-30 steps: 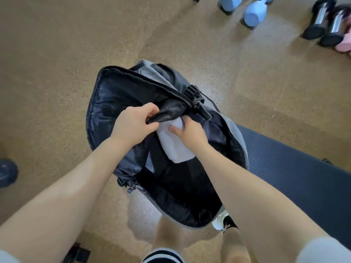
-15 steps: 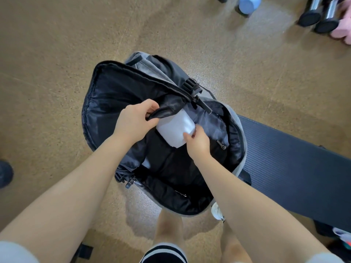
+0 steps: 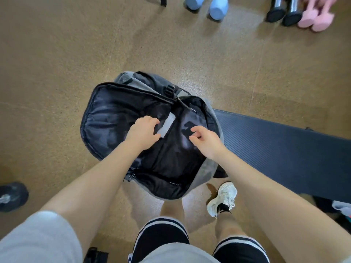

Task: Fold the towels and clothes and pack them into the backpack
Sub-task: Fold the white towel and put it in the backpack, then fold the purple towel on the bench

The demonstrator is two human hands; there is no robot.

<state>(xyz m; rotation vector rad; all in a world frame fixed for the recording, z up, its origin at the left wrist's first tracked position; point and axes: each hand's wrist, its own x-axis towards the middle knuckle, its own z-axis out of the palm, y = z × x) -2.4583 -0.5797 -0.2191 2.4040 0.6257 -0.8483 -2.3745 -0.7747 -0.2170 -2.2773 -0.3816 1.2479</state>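
- While the grey backpack [image 3: 203, 168] stands unzipped on the brown speckled floor [image 3: 57, 63], its black-lined flap [image 3: 114, 118] lies thrown back to the left and the main compartment gapes upward.
- A folded white towel [image 3: 167, 124] sits inside, tucked against the upper part of the lining, only a narrow strip of it showing.
- The left hand [image 3: 142, 132] hovers over the opening just beside that strip, fingers bent loosely; whether the fingertips touch the cloth cannot be told, and it grips nothing that shows.
- The right hand [image 3: 206, 139] hangs over the compartment's right side, fingers loosely curled and spread, holding nothing.
- A dark ribbed exercise mat [image 3: 284, 149] lies on the floor to the right, its end just beside the bag.
- A white sneaker [image 3: 222, 198] stands between bag and mat.
- Blue dumbbells [image 3: 216, 10], black-ended chrome dumbbells [image 3: 284, 10] and pink dumbbells [image 3: 315, 18] line the far edge.
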